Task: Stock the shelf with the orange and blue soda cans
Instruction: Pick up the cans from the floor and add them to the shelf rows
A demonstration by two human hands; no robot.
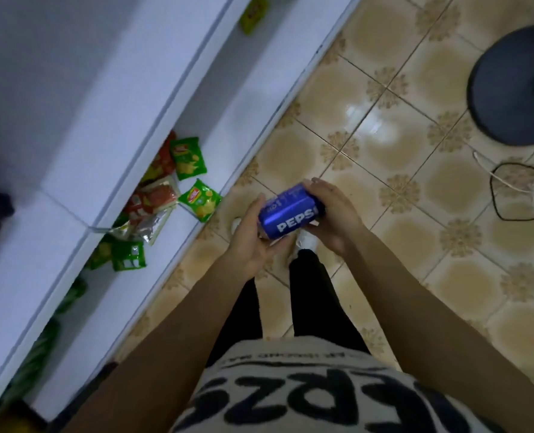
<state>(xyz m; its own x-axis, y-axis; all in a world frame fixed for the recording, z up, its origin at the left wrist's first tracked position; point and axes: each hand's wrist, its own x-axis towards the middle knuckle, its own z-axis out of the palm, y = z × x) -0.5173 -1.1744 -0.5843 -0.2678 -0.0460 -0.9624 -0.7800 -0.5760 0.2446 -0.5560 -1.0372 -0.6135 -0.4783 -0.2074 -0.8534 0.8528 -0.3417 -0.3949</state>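
Can (pixel 290 210), one, blue, held: left grip (pixel 249 242), right grip (pixel 336 214).

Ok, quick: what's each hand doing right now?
Left hand: cups the blue Pepsi can from below.
Right hand: grips the same can's other end.

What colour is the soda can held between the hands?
The cylindrical soda can is blue with white lettering; head view.

The person wears a cream, fuzzy top (pixel 268 357) with large black lettering (pixel 318 398) across the front, black trousers (pixel 309 295) and white shoes (pixel 307 242). Both forearms (pixel 172 323) are bare.
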